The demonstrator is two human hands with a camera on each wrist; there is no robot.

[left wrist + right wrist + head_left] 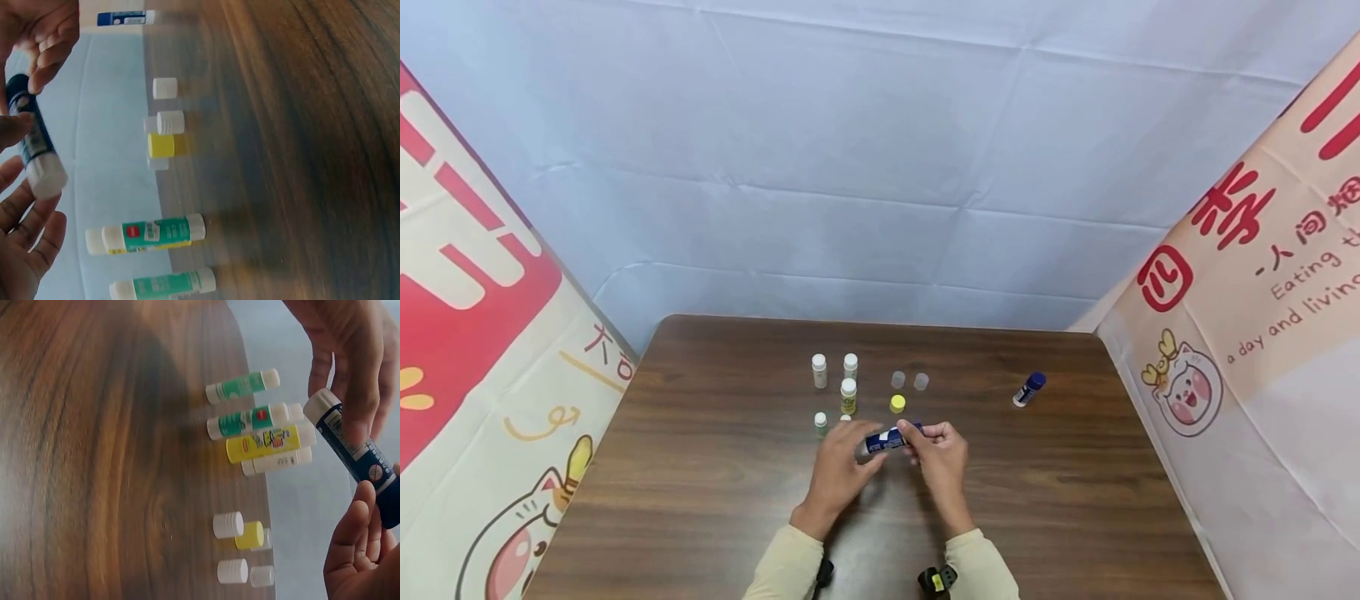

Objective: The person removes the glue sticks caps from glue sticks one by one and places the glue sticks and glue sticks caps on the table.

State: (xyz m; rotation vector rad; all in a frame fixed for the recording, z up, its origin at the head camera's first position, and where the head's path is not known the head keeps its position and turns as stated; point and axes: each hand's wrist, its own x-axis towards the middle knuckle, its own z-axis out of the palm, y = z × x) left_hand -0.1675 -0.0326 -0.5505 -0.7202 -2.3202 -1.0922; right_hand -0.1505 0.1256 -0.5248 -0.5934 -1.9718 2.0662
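Note:
Above the table my right hand [945, 458] pinches a blue glue stick [887, 440] at its dark blue cap end. My left hand [842, 467] is spread around the white base end, fingers loose, thumb overlapping the label; whether it touches is hard to tell. A yellow glue stick [262, 443], a dark green one [247, 421], a light green one [242, 386] and white-labelled ones [819, 372] stand upright beyond my left hand. Loose caps lie beyond the hands: a yellow cap [897, 404], clear caps [921, 382] and white caps [228, 525], the white ones hidden in the head view.
Farther right on the brown wooden table [1075, 483] stands another blue glue stick [1028, 389]. A pale cloth [850, 167] hangs behind the table's far edge, and printed cloths [1240, 375] line both sides.

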